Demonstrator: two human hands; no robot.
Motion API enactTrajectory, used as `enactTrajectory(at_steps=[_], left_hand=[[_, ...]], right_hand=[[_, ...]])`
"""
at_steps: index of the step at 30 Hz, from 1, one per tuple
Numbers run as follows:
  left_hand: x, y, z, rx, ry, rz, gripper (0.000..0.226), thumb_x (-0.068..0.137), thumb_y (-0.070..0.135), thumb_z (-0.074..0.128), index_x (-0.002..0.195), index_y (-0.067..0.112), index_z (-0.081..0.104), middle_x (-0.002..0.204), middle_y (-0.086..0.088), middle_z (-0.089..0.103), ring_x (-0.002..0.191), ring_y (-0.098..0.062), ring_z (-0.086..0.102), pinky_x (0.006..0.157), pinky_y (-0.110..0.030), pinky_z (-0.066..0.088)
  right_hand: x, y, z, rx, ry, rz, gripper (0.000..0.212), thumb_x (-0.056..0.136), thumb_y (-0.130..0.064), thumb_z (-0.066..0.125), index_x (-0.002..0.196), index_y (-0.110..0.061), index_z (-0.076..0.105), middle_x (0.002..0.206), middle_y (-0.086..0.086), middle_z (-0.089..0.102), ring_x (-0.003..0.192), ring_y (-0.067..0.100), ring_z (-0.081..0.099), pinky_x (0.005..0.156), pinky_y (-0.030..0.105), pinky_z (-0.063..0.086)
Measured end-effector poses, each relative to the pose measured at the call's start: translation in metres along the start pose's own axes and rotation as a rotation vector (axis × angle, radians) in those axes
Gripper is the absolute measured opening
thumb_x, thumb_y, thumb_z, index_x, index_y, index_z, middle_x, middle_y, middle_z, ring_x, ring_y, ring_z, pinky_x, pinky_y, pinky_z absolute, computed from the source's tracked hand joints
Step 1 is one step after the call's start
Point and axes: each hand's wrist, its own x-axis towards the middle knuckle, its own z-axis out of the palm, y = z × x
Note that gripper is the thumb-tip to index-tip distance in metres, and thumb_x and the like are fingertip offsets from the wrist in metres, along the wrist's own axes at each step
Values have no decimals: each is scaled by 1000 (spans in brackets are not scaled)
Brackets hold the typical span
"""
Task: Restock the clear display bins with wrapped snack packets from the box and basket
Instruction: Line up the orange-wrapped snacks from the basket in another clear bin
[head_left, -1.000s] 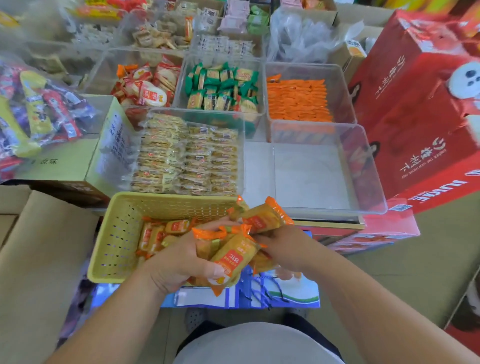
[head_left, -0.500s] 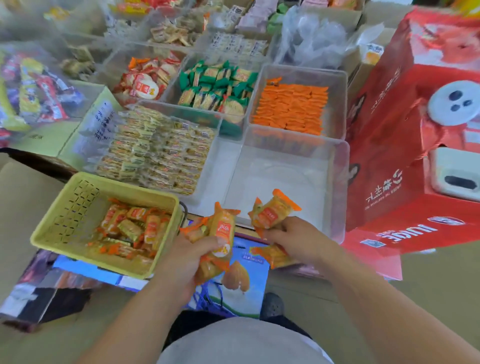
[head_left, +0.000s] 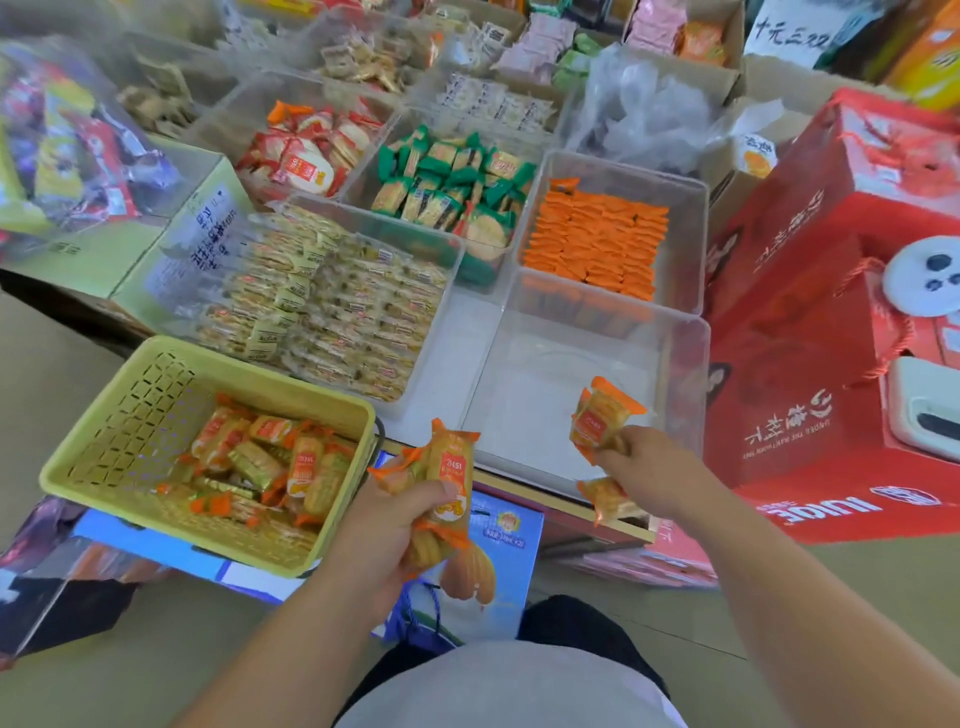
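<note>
Above clear bin (head_left: 691, 338) rim: right hand (head_left: 647, 470) pinches packets (head_left: 597, 415); left hand (head_left: 392, 527) clutches bundle (head_left: 453, 465), fingers (head_left: 435, 491) mostly hidden.

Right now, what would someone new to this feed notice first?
The left hand grips a bunch of orange-wrapped snack packets just right of the yellow basket, which holds more. The right hand holds a few at the near edge of the empty clear bin. Behind it sits a bin of neat orange rows, beside a big red box.
</note>
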Motion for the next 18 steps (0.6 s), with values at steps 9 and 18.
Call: enactTrajectory(at_steps=[9,18], left_hand=[[20,5,14,13,73,12,14,87,3,73,85,17,74,73,-13,65,58,-24,62,58,-33,53],[40,8,50,127,291,73,31,83,6,77,76,36,78,74,-11,68,58,-25,63,58,-34,51]], right_hand=[[73,-16,21,-282,-98,-38,27,97,-44,49,87,-20,55,78,-2,57,80,21,59,64,32,40],[131,-17,55,-369,-168,-177,14,90,-32,55,97,-21,52,81,-2,54,81,24,56,61,32,39]])
